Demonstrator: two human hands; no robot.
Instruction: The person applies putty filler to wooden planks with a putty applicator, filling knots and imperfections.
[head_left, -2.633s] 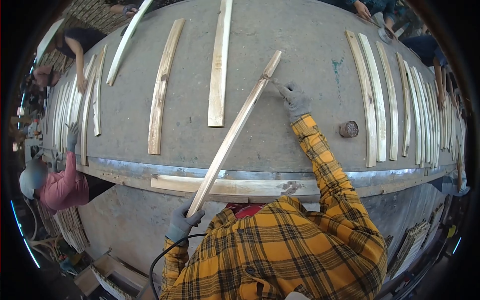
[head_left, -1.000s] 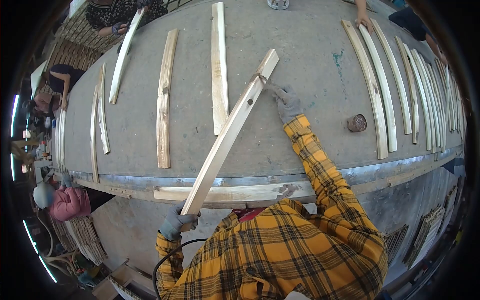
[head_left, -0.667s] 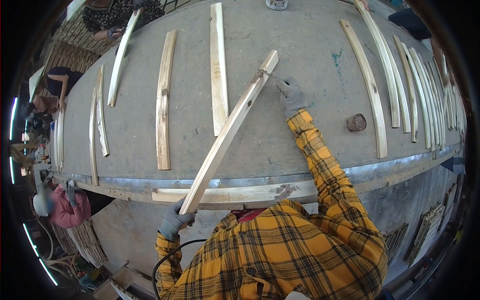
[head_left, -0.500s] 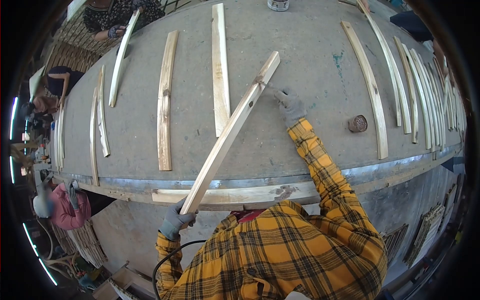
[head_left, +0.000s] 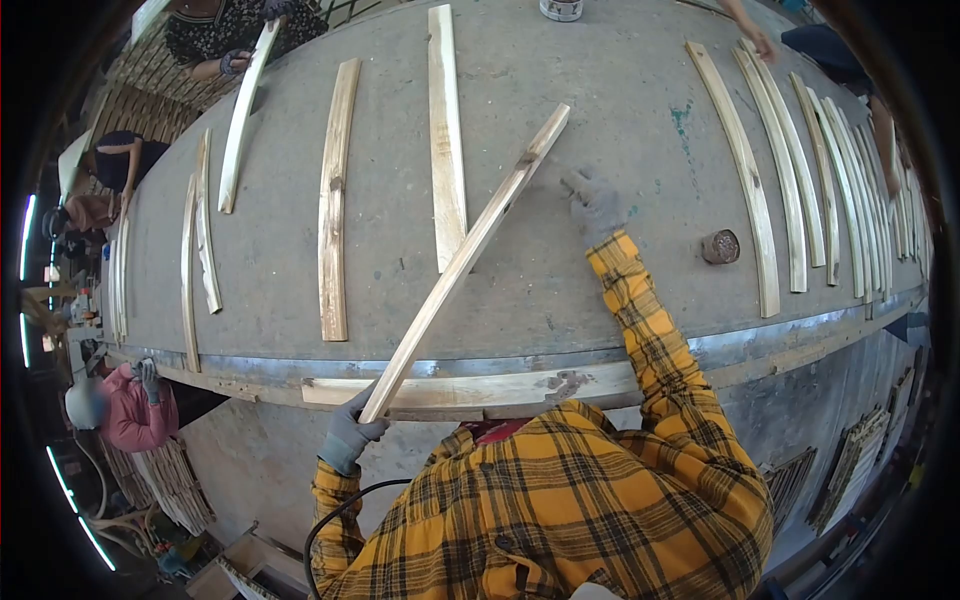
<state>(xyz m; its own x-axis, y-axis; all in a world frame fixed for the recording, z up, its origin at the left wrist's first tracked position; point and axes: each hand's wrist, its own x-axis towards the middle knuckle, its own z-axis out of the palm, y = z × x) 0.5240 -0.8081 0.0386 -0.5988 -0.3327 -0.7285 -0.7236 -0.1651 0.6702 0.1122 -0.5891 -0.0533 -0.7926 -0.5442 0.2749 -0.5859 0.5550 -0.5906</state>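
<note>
My left hand (head_left: 355, 432), in a grey glove, is wrapped round the near end of a long wooden strip (head_left: 465, 262). That strip slants up and to the right over the grey table (head_left: 560, 300). Right of its far end is my right hand (head_left: 597, 203), also gloved, apart from the wood and with its fingers spread somewhat. A wider strip (head_left: 447, 140) lies partly beneath the held one. Along the table's near edge lies another strip (head_left: 480, 390).
More strips (head_left: 335, 210) lie left and right (head_left: 740, 170). A small brown tin (head_left: 720, 247) stands right of my right hand, and a can (head_left: 561, 9) at the far edge. Co-workers stand around the table, one in pink (head_left: 140, 410) at the left.
The held strip has rolled slightly and its far end has shifted a little right. My right hand has moved slightly right. At the far right, a co-worker's hand has come off a strip.
</note>
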